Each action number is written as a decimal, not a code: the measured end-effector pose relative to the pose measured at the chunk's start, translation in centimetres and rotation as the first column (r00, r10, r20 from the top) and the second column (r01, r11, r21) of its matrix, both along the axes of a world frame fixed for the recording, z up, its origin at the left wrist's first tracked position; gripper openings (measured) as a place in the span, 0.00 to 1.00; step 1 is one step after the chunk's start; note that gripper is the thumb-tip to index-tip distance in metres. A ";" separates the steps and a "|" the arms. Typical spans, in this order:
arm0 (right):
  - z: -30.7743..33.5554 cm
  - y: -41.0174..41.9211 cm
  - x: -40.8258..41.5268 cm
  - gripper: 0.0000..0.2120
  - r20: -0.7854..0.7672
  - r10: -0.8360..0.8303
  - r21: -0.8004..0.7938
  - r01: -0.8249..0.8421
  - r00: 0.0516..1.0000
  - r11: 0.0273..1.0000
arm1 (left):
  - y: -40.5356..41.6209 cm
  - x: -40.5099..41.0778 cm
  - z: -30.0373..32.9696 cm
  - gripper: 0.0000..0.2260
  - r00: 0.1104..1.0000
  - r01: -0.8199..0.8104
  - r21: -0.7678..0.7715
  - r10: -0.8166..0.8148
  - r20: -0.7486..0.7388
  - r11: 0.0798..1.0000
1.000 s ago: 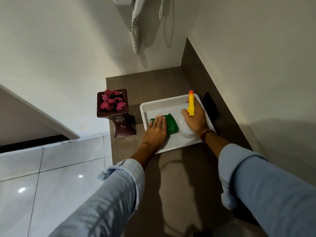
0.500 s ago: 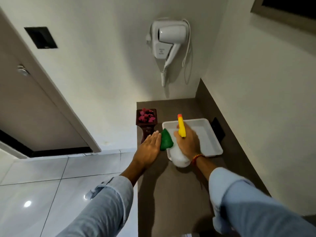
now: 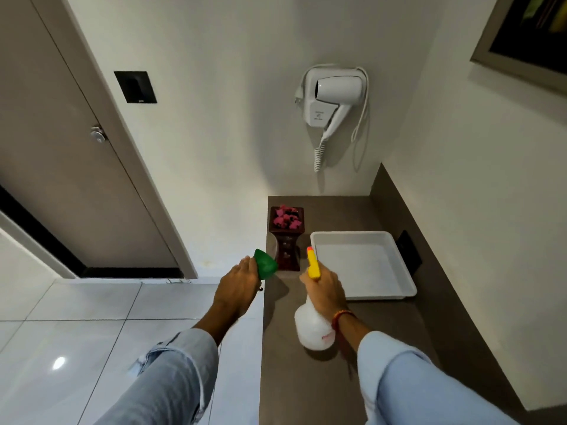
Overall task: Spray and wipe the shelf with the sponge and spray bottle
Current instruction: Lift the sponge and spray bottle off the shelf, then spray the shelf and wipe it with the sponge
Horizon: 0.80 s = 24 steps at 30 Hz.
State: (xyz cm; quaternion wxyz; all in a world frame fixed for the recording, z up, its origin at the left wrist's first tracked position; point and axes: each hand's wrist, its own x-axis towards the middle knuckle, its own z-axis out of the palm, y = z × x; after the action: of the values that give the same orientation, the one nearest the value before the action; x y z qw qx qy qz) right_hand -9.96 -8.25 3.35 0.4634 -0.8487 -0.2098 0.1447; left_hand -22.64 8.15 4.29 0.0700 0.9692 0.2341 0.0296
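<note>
Left hand (image 3: 237, 286), centre of frame: fingers wrapped around the green sponge (image 3: 265, 264), held at the left edge of the brown shelf (image 3: 313, 391), just in front of the dark vase (image 3: 286, 237) of pink flowers. Right hand (image 3: 326, 291): fingers closed around the neck of the white spray bottle (image 3: 313, 329), yellow nozzle (image 3: 313, 263) pointing toward the top of the frame. White tray (image 3: 380, 294) sits right of centre on the shelf, just beside the right hand.
</note>
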 end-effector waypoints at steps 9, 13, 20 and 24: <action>1.1 -3.2 12.0 0.21 -0.019 -0.156 0.133 0.157 0.988 0.979 | -0.5 2.7 -1.1 0.12 0.995 -0.095 -0.093 0.097 0.017 0.991; 0.4 -4.7 15.5 0.27 -0.048 -0.133 0.060 0.136 0.990 0.989 | -1.3 4.4 -1.8 0.11 0.983 -0.156 -0.211 0.173 0.067 0.965; -3.4 -6.4 19.2 0.31 -0.115 -0.138 0.009 0.140 0.984 0.990 | -1.8 7.0 -5.3 0.13 0.954 -0.236 -0.314 0.280 0.104 0.920; -4.6 -7.3 18.9 0.31 -0.120 -0.116 0.000 0.117 0.986 0.993 | -1.8 7.4 -6.5 0.12 0.936 -0.278 -0.338 0.332 0.115 0.899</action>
State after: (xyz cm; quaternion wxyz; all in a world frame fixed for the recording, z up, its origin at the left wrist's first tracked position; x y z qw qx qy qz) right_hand 8.98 -15.54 -1.29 0.4857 -0.8477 -0.1322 0.1671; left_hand -15.25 6.33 -2.23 0.2387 0.8903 0.3783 0.0849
